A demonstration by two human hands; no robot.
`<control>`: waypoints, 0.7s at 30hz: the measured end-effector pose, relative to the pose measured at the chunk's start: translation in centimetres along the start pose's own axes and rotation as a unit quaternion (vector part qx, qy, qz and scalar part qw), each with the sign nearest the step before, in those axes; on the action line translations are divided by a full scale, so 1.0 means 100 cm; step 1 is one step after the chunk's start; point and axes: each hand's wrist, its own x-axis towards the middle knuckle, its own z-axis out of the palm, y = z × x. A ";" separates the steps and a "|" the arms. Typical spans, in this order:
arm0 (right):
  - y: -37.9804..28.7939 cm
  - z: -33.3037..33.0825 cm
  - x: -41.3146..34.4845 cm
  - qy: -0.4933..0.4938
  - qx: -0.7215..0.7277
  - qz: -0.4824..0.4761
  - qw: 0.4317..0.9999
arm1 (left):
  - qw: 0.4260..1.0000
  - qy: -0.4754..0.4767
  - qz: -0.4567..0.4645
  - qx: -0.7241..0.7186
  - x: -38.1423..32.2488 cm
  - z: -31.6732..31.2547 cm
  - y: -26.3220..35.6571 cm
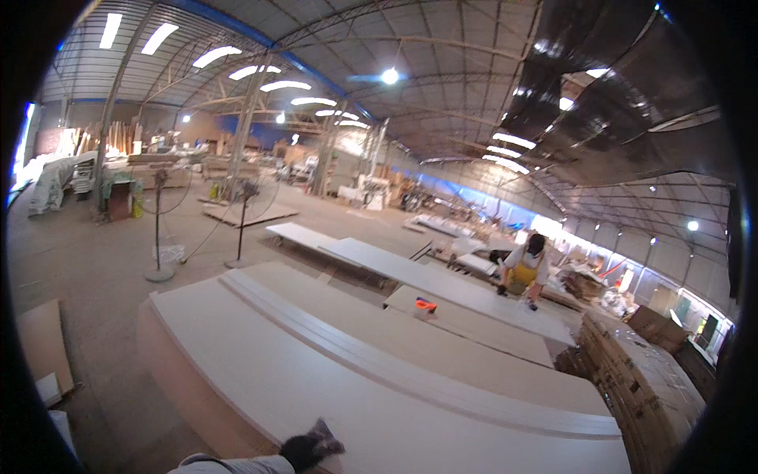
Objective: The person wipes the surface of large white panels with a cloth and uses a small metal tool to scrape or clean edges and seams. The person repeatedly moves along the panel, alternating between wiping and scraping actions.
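Observation:
My left hand (pixel 301 453), in a dark glove below a light grey sleeve, is at the bottom of the view. It holds a crumpled greyish cloth (pixel 323 437) against a large white panel (pixel 379 391), near the panel's near edge. The panel lies flat on a stack of boards (pixel 195 394) whose pinkish-brown side shows. Long narrow white strips (pixel 379 355) lie lengthwise along the panel's far side. My right hand is out of view.
Beyond the stack, a co-worker (pixel 524 269) in a yellow apron leans over another long white panel (pixel 408 269). An orange object (pixel 425 305) rests on a board between. Flattened cardboard cartons (pixel 642 379) are piled at right; two pedestal fans (pixel 159 225) stand at left.

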 end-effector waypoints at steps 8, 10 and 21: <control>0.032 -0.040 -0.078 0.099 0.138 -0.027 0.985 | 0.971 -0.141 0.179 -0.065 0.000 0.070 0.120; 0.056 -0.046 -0.100 0.125 0.192 -0.024 0.973 | 0.957 -0.156 0.239 -0.052 0.004 0.075 0.143; 0.245 0.049 -0.259 0.192 0.517 -0.015 0.834 | 0.867 -0.384 0.300 -0.101 0.010 0.149 0.206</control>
